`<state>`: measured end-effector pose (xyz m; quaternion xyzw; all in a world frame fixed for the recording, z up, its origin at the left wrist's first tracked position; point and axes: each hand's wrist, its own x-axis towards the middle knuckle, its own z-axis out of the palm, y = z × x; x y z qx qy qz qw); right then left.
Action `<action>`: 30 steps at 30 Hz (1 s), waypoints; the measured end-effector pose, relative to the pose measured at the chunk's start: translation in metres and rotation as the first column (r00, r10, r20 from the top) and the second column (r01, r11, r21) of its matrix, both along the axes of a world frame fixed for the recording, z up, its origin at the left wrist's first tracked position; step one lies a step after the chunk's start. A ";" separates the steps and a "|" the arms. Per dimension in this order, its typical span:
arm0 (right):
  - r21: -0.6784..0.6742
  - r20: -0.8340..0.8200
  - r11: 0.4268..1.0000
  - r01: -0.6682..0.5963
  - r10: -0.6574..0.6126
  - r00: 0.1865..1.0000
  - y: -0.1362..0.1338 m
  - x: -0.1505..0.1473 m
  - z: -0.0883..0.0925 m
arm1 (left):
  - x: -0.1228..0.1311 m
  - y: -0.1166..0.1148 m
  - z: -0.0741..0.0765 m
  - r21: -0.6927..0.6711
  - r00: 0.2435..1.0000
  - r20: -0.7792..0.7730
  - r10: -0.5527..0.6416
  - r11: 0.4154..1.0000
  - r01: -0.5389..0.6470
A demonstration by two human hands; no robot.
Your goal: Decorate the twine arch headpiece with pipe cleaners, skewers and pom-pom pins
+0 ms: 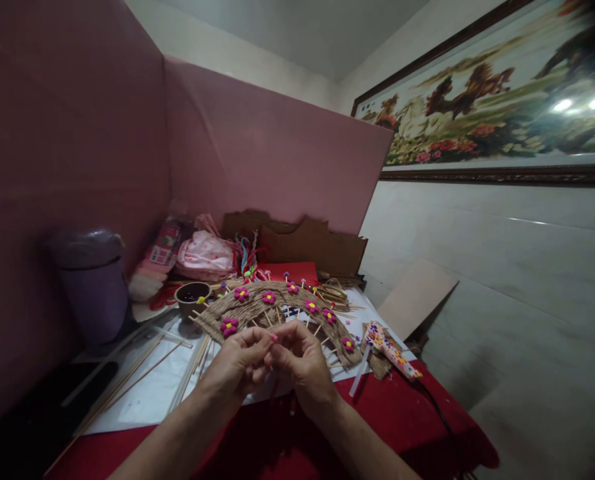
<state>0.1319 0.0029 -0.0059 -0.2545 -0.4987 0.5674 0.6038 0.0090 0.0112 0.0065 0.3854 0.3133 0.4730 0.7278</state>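
Note:
My left hand [242, 363] and my right hand [301, 367] meet in front of me, fingertips pinched together. Between them is a small pink piece [273, 338], too small to make out; both hands seem to hold it. Just beyond lies an arched, fan-like weave of brown cord [215, 315] on thin wooden sticks. Several magenta flowers [229, 326] with yellow centres sit on the weave, and small coloured balls tip some of its sticks. My hands cover part of its lower middle.
At the right lies a flower-patterned glue gun [395, 357] with a clear glue stick [360, 373]. Loose wooden sticks [137, 380] rest at the left, near a dark bowl [192, 297] and a purple bin [93, 290]. Scissors [333, 291] and torn cardboard [310, 241] are behind.

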 end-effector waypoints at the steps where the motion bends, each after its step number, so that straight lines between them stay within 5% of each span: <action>1: -0.003 -0.004 1.000 -0.001 0.001 1.000 0.000 0.000 0.000 | 0.000 0.001 -0.002 -0.003 1.000 0.000 0.002 1.000 -0.002; 30: -0.017 0.037 0.999 0.045 -0.044 0.998 0.003 0.003 -0.004 | 0.003 -0.001 -0.003 0.002 0.999 0.034 -0.024 1.000 0.024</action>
